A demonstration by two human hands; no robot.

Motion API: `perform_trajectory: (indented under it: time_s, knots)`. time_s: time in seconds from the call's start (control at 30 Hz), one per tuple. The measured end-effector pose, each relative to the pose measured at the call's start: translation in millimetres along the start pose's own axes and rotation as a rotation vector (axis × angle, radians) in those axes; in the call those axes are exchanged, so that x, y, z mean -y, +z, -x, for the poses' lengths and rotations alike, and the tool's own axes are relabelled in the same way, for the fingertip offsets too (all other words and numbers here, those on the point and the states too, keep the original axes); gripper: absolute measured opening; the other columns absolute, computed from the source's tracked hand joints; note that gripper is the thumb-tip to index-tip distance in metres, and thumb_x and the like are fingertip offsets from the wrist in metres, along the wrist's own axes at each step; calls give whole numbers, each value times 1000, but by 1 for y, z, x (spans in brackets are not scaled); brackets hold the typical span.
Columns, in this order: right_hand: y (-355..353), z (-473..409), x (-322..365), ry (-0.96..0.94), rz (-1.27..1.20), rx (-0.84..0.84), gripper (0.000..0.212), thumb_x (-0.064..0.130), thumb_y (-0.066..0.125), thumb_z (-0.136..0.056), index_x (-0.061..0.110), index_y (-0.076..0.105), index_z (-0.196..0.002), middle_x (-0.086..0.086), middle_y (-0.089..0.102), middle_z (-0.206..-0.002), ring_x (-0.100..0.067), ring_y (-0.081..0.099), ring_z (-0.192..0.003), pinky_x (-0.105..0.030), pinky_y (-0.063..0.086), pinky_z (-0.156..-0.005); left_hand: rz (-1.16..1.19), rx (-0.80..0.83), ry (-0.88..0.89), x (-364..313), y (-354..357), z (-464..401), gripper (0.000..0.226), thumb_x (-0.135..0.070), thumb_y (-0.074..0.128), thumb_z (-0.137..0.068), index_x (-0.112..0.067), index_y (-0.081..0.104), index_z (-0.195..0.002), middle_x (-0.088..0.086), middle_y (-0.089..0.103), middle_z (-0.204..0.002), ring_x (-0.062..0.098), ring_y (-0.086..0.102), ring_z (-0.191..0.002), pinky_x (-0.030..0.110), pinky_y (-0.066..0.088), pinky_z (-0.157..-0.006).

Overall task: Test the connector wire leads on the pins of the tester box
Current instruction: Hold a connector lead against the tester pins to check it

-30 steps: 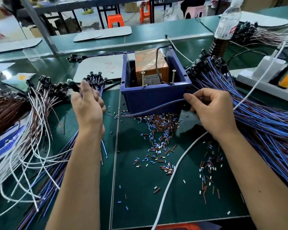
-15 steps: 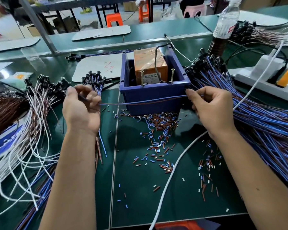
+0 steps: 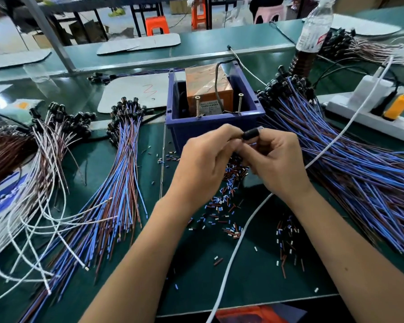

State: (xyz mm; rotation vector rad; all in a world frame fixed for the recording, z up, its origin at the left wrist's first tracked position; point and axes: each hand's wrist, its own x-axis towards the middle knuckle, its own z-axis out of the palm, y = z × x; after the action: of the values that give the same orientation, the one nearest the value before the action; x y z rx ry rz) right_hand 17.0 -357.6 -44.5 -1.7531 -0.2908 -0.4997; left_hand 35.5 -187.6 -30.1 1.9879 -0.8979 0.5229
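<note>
The tester box [image 3: 214, 129] is a blue plastic bin with an orange-brown unit [image 3: 208, 89] inside and two upright screw pins [image 3: 198, 106] [image 3: 240, 103] at its front wall. My left hand [image 3: 203, 164] and my right hand [image 3: 275, 162] meet just in front of the box, both pinching one black connector [image 3: 251, 134] between their fingertips. Its wire leads are hidden behind my fingers. The connector sits below the pins and does not touch them.
Bundles of blue and brown connector wires lie on the right [image 3: 359, 164] and on the left [image 3: 119, 173], with white and brown ones [image 3: 40, 173] at the far left. Cut insulation bits [image 3: 226, 206] litter the green mat. A white cable [image 3: 238, 241], a power strip [image 3: 369, 113] and a bottle [image 3: 313, 33] stand nearby.
My left hand came in from the left bundle to the middle. The wire that was stretched between both hands is now gathered, and both hands grip its connector in front of the box.
</note>
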Motion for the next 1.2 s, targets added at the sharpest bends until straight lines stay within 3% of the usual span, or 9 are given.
perform_trajectory:
  time_s: [0.1, 0.23, 0.47, 0.57, 0.73, 0.87, 1.0, 1.2]
  knots:
    - [1, 1, 1, 1, -19, -17, 22, 45, 78, -90, 29, 73, -76, 5, 66, -57, -5, 56, -44, -15, 41, -47, 87, -46, -83, 2, 5, 3, 13, -19, 58, -105, -10, 68, -108, -9, 71, -83, 6, 64, -70, 24, 48, -61]
    - [2, 0, -1, 63, -60, -47, 21, 41, 80, -90, 28, 74, -74, 0, 65, -55, -8, 50, -40, -20, 39, -41, 224, -51, -201, 9, 3, 3, 13, -26, 71, -96, -14, 71, -99, -6, 74, -83, 9, 70, -75, 23, 53, -66]
    - [1, -1, -4, 205, -151, 3, 21, 36, 79, -91, 20, 77, -78, -6, 68, -60, -15, 51, -41, -21, 37, -37, 414, -12, -361, 18, 5, 3, 4, -10, 76, -88, -11, 76, -91, 3, 78, -81, 19, 75, -78, 35, 60, -75]
    - [-2, -3, -2, 252, -235, 64, 26, 37, 73, -95, 15, 78, -82, -11, 73, -69, -16, 55, -43, -22, 39, -35, 457, -58, -436, 19, 4, 3, 6, -10, 75, -89, -15, 75, -88, 5, 78, -79, 16, 75, -76, 29, 59, -75]
    - [-6, -4, -3, 271, -224, 30, 21, 28, 70, -99, 15, 77, -84, -12, 73, -71, -16, 57, -45, -23, 40, -36, 572, -124, -549, 19, -2, 1, 8, -4, 72, -94, -9, 75, -88, 8, 77, -76, -1, 59, -49, 10, 45, -54]
    - [-4, -3, 0, 259, -304, 40, 11, 34, 75, -88, 24, 78, -87, -9, 72, -72, -17, 58, -46, -22, 40, -36, 617, -80, -610, 15, -4, 1, 7, -2, 70, -95, -3, 73, -89, 10, 75, -72, -3, 50, -39, 7, 38, -44]
    - [-5, -3, -2, 229, -280, 36, 10, 20, 75, -95, 24, 78, -87, -6, 71, -72, -15, 57, -47, -23, 39, -37, 592, -63, -623, 15, -4, 2, 7, -4, 69, -95, 1, 74, -91, 9, 74, -71, -3, 51, -39, 5, 37, -44]
    - [-5, -4, 0, 239, -344, -13, 15, 13, 70, -98, 18, 75, -85, -7, 69, -73, -15, 54, -46, -22, 36, -37, 576, -38, -633, 16, -6, 1, 11, -7, 70, -95, -11, 74, -86, 6, 74, -71, 0, 43, -41, 10, 33, -43]
